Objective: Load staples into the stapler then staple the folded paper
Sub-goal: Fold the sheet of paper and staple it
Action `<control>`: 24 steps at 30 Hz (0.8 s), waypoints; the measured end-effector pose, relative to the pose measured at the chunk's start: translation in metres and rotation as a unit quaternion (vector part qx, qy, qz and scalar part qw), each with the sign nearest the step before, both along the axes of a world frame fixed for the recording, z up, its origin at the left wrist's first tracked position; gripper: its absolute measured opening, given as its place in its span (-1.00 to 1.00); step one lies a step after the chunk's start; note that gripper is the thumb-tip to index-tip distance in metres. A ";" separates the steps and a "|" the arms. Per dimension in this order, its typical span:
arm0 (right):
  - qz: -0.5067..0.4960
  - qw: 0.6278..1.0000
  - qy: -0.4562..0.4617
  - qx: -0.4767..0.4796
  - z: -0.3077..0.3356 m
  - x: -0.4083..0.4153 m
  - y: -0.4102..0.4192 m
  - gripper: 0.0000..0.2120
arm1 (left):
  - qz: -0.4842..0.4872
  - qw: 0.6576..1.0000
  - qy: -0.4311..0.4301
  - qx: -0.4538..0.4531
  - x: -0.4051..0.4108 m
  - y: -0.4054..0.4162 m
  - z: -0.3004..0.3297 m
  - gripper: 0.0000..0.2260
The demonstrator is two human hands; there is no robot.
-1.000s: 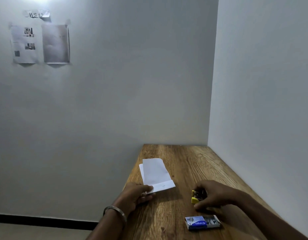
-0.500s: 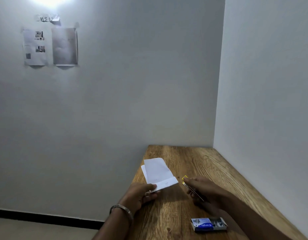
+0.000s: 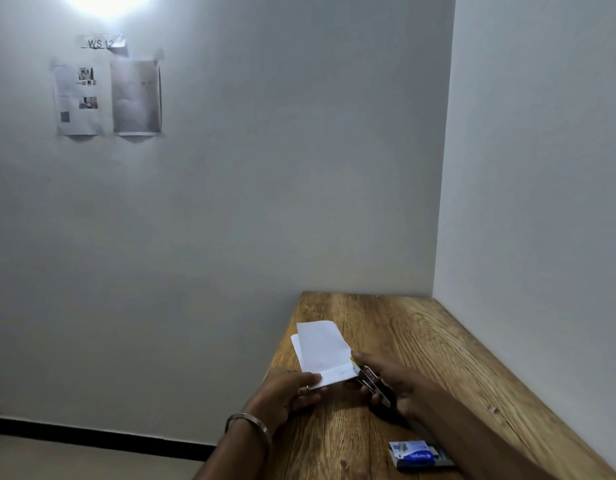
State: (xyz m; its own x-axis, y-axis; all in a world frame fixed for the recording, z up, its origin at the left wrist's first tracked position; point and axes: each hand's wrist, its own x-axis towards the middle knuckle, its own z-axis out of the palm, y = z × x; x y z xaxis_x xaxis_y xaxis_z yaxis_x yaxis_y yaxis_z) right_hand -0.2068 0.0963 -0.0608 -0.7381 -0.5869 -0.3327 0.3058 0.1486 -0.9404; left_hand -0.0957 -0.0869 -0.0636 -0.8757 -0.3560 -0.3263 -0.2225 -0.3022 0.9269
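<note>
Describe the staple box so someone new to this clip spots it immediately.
Find the brown wooden table in the white corner. At its near edge, beside the right forearm, lies the small blue-and-white cardboard staple box. It alone lies untouched; both hands work farther back.

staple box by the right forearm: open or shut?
Open. The staple box has its grey inner tray slid out to the right of the blue sleeve; whether staples remain inside, cannot tell.

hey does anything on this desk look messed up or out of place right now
Nothing much. The folded paper lies askew, its layers not quite lined up, pinned by the left hand while the right hand brings the stapler to its corner. The staple box sits open near the desk's front edge.
</note>
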 end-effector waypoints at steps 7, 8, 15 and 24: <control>-0.029 1.000 0.007 0.009 -0.004 -0.004 -0.004 -0.51 | -0.008 1.000 0.006 -0.015 0.000 0.001 -0.001 -0.86; -0.031 0.999 0.006 0.013 -0.004 -0.005 -0.004 -0.52 | -0.009 1.000 0.006 -0.017 0.000 0.001 0.000 -0.86; -0.038 0.999 -0.009 0.008 -0.005 -0.006 -0.007 -0.58 | -0.017 0.999 0.005 -0.029 0.001 0.002 0.000 -0.84; -0.067 0.998 -0.013 -0.017 -0.005 0.001 -0.007 -0.60 | -0.024 0.999 0.005 -0.041 0.000 0.001 -0.002 -0.78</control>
State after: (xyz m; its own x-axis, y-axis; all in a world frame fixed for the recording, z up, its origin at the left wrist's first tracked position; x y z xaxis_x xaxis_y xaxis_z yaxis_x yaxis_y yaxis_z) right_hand -0.2055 0.0895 -0.0655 -0.8020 -0.4956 -0.3335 0.3443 0.0727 -0.9360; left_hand -0.0961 -0.0859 -0.0651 -0.8953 -0.3389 -0.2892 -0.2259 -0.2142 0.9503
